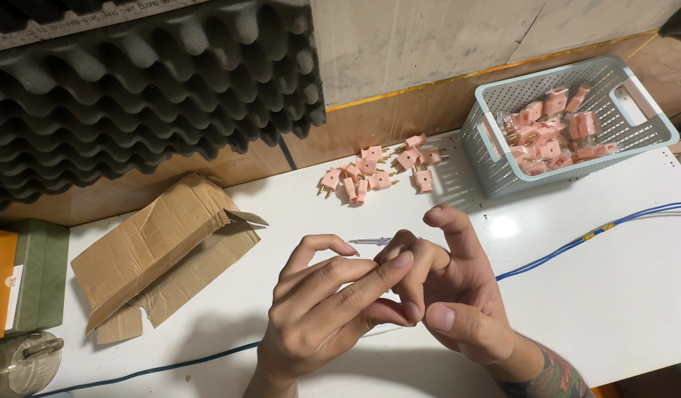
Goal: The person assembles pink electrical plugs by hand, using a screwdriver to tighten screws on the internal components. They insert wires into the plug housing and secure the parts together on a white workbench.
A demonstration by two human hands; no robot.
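My left hand (322, 306) and my right hand (447, 295) meet above the white table (620, 295), fingers interlaced around something small that I cannot make out. Just beyond the fingertips a thin screwdriver with a clear handle (370, 240) lies on the table. A loose heap of pink two-pin plugs (374, 173) rests further back. A pale blue plastic basket (495, 147) at the back right holds several more pink plugs (550, 133), some in clear bags.
A torn cardboard box (160, 250) lies flat at the left. A blue cable (576, 243) runs across the table under my hands. Dark egg-crate foam (134, 96) leans on the back wall. A green and orange box (27, 276) and a glass jar (20, 361) sit far left.
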